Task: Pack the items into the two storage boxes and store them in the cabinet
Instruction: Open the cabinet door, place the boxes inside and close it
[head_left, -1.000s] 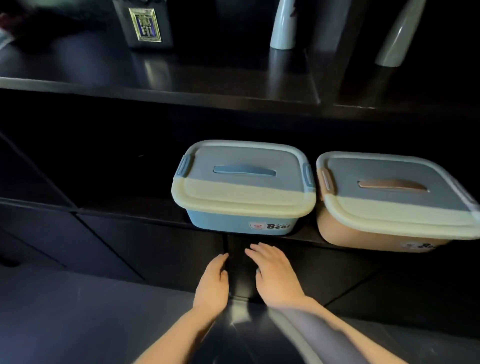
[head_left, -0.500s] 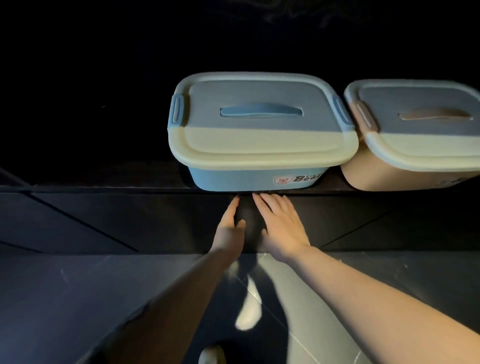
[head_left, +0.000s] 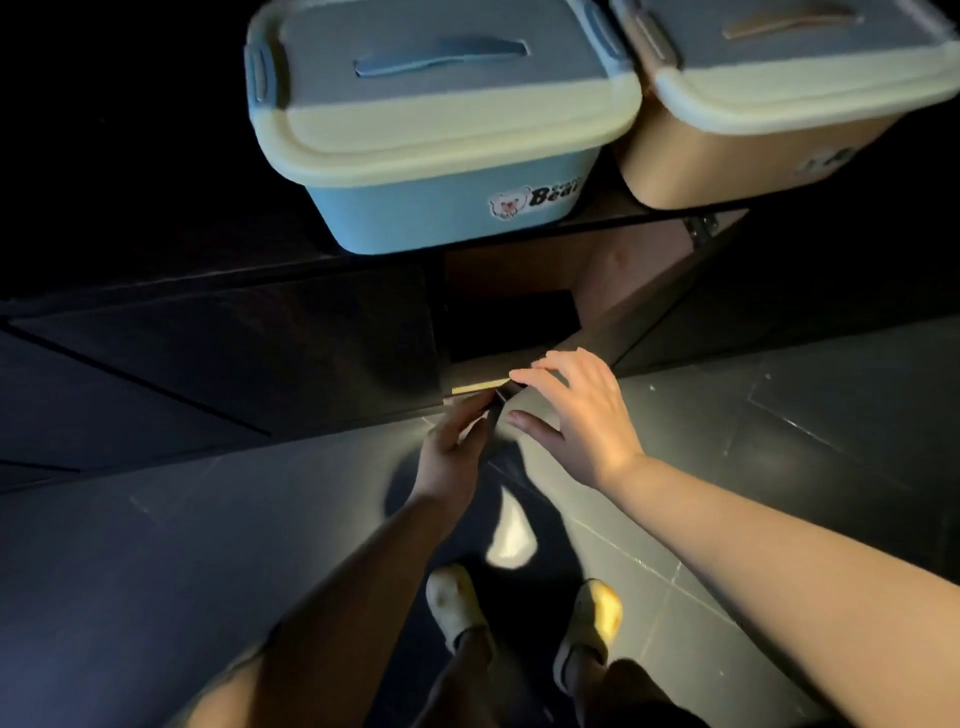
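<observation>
A blue storage box (head_left: 441, 208) with a cream and blue lid stands shut on the dark cabinet ledge. A peach storage box (head_left: 727, 161) with the same lid stands right beside it. Below them a cabinet door (head_left: 634, 291) is swung partly out on its right hinge, showing its brown inner face and a dark opening (head_left: 509, 317). My right hand (head_left: 582, 415) grips the door's free edge, fingers above and thumb below. My left hand (head_left: 447, 457) holds the same edge from the left side.
The left cabinet door (head_left: 311, 332) stays closed, dark and flush. A grey tiled floor (head_left: 779, 467) lies in front. My two feet in light slippers (head_left: 457, 603) stand close to the cabinet. A metal hinge (head_left: 701, 228) shows under the peach box.
The view has tilted down and closer. Both hands moved from the seam between the doors to the right door's edge, and that door has swung out, exposing the opening.
</observation>
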